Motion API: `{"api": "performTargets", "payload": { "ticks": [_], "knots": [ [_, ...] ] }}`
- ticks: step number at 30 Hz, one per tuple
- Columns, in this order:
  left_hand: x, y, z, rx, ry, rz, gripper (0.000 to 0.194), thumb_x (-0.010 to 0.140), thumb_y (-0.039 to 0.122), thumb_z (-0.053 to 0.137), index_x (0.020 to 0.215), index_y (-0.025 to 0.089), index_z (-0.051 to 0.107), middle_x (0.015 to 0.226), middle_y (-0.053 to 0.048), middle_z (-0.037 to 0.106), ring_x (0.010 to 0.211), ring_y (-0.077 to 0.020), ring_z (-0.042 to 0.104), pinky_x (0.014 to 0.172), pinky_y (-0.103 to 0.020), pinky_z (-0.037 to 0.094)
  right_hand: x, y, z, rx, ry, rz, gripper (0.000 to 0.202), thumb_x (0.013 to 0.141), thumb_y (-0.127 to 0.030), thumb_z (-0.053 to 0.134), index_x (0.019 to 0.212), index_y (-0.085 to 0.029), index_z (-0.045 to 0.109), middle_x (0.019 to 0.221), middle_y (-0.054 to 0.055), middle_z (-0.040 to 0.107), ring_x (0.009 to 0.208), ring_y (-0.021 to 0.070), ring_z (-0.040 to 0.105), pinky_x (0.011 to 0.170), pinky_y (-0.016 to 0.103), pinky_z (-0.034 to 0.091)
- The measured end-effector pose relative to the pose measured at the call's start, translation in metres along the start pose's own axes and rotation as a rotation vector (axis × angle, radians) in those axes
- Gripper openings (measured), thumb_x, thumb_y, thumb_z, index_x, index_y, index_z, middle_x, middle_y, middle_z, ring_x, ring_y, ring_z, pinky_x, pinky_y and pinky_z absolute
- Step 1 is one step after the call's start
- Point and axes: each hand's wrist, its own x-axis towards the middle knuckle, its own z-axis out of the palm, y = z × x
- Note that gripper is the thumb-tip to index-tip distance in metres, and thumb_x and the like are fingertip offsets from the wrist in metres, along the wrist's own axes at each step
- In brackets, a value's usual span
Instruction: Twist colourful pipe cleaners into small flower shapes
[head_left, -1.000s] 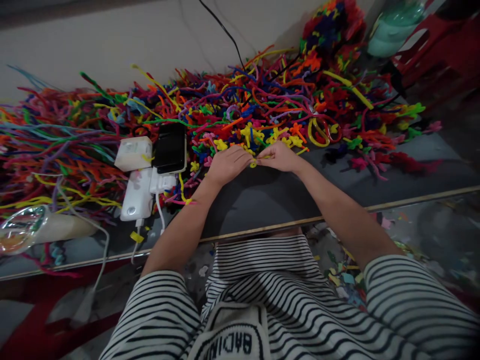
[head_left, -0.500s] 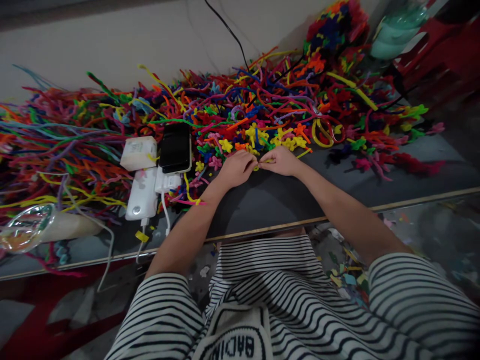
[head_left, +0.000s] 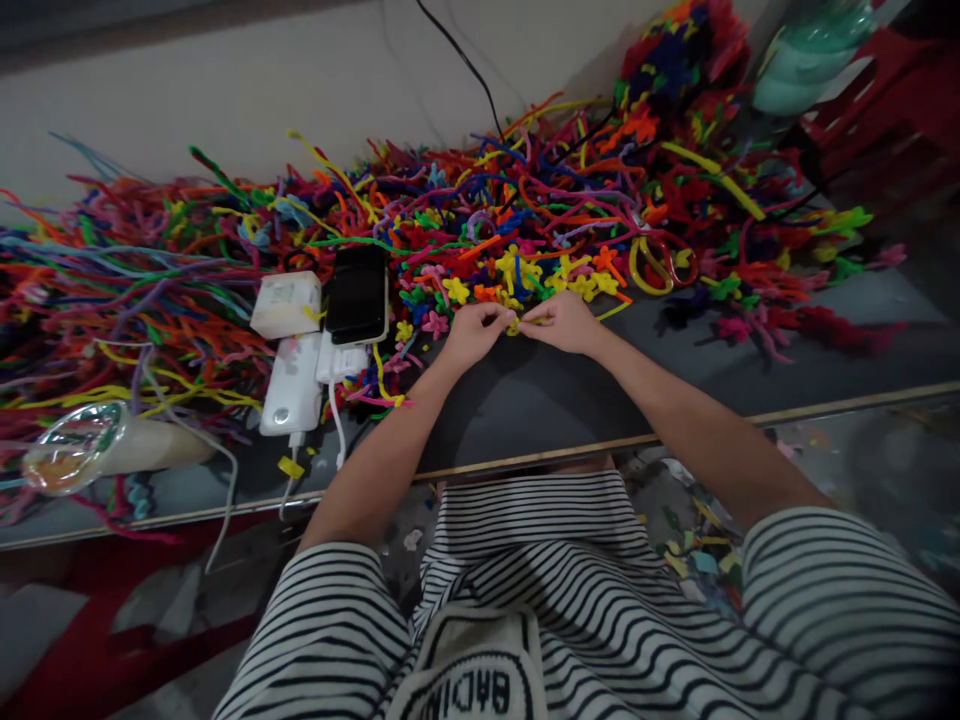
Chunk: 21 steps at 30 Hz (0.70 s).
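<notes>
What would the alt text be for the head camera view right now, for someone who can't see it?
The left hand and right hand pinch a small yellow pipe-cleaner piece over a dark table. Beyond lies a colourful heap of pipe cleaners, with a black-screened phone left and scissors right.

Dim, with soft, blurred edges.
</notes>
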Motion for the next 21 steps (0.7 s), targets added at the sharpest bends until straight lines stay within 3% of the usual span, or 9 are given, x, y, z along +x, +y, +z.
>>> {"api": "performTargets", "payload": {
  "ticks": [7, 15, 18, 21],
  "knots": [
    [0.001, -0.004, -0.007, -0.114, -0.061, 0.025, 0.045, 0.084, 0.059, 0.065, 0.067, 0.018, 0.072, 0.070, -0.005, 0.075, 0.065, -0.0155, 0.066, 0.067, -0.028, 0.052, 0.004, 0.008, -0.002, 0.158, -0.035, 0.126, 0.051, 0.078, -0.061, 0.071, 0.088, -0.012, 0.083, 0.046, -0.005, 0.039, 0.051, 0.0075, 0.024, 0.054, 0.029, 0.020],
    [-0.006, 0.005, 0.000, 0.194, 0.126, 0.086, 0.025, 0.082, 0.038, 0.070, 0.064, 0.020, 0.072, 0.066, -0.003, 0.073, 0.061, -0.0153, 0.063, 0.061, -0.028, 0.049, 0.003, -0.004, 0.001, 0.022, 0.010, 0.112, 0.033, 0.079, -0.046, 0.070, 0.076, -0.014, 0.080, 0.043, -0.005, 0.039, 0.049, 0.0079, 0.030, 0.056, 0.029, 0.025],
    [-0.005, 0.007, 0.000, 0.249, 0.133, 0.089, 0.025, 0.083, 0.035, 0.070, 0.064, 0.019, 0.070, 0.064, -0.003, 0.071, 0.061, -0.0156, 0.063, 0.062, -0.028, 0.049, 0.003, -0.003, 0.002, 0.010, 0.026, 0.126, 0.029, 0.077, -0.041, 0.071, 0.075, -0.013, 0.081, 0.043, -0.005, 0.039, 0.048, 0.0075, 0.029, 0.055, 0.029, 0.023],
    [-0.004, 0.005, -0.004, 0.132, 0.084, 0.095, 0.026, 0.088, 0.038, 0.066, 0.074, 0.019, 0.075, 0.074, -0.005, 0.076, 0.070, -0.0166, 0.068, 0.069, -0.028, 0.054, 0.005, 0.001, 0.001, 0.125, 0.002, 0.191, 0.038, 0.075, -0.048, 0.073, 0.080, -0.012, 0.081, 0.045, -0.005, 0.040, 0.048, 0.0070, 0.027, 0.053, 0.029, 0.022]
  ]
}}
